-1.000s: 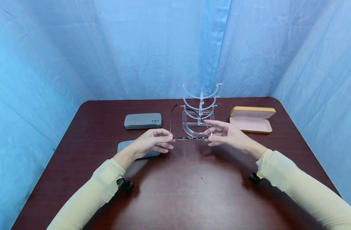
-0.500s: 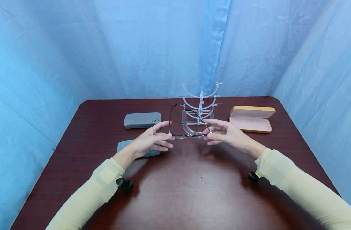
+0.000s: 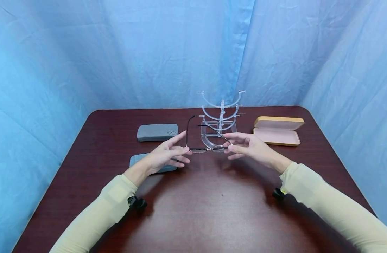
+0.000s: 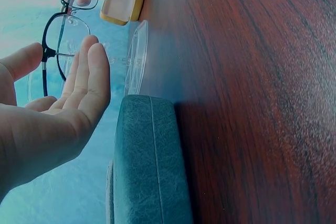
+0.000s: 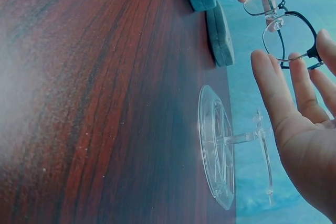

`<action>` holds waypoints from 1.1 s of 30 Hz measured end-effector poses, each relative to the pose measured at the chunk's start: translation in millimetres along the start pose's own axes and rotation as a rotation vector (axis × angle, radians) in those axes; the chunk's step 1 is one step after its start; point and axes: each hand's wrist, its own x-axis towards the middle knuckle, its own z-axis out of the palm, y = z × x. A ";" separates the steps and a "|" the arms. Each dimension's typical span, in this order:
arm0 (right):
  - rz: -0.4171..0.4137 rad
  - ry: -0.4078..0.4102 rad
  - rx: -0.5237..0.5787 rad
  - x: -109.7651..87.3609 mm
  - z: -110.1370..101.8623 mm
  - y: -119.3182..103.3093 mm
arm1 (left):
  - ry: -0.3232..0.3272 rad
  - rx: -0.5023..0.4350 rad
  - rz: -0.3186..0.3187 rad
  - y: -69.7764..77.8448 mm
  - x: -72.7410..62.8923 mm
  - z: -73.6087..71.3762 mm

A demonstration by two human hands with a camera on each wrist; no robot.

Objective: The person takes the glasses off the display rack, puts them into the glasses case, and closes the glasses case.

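Note:
Between both hands, raised over the table, is a pair of eyeglasses with dark upper rims and clear lenses. My left hand pinches its left corner by the hinge, thumb toward me and the other fingers spread. At the opposite corner my right hand pinches the frame, its thumb against the dark rim in the right wrist view. Both temples point away from me; the right one angles inward, the left one stands nearly straight. Behind the glasses stands a clear plastic display rack with several curved arms.
A grey glasses case, closed, lies at the back left. A blue-green case sits nearer, partly behind my left hand. To the right an open yellow case shows its pink lining. Blue curtains surround the brown table.
The glasses have tilted slightly, so more of the lenses shows. The right temple has swung further inward, to the left, and the right hand has shifted slightly left with its corner.

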 end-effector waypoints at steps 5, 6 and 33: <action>-0.001 -0.005 -0.010 2.1 -0.5 1.4 | 0.008 0.007 -0.002 0.4 -0.3 -0.7; 0.000 -0.006 -0.014 2.7 -0.7 2.1 | 0.008 0.009 -0.002 0.6 -0.2 -0.8; 0.056 -0.041 -0.046 7.8 6.4 -0.7 | 0.027 0.025 -0.020 2.3 -3.2 -3.5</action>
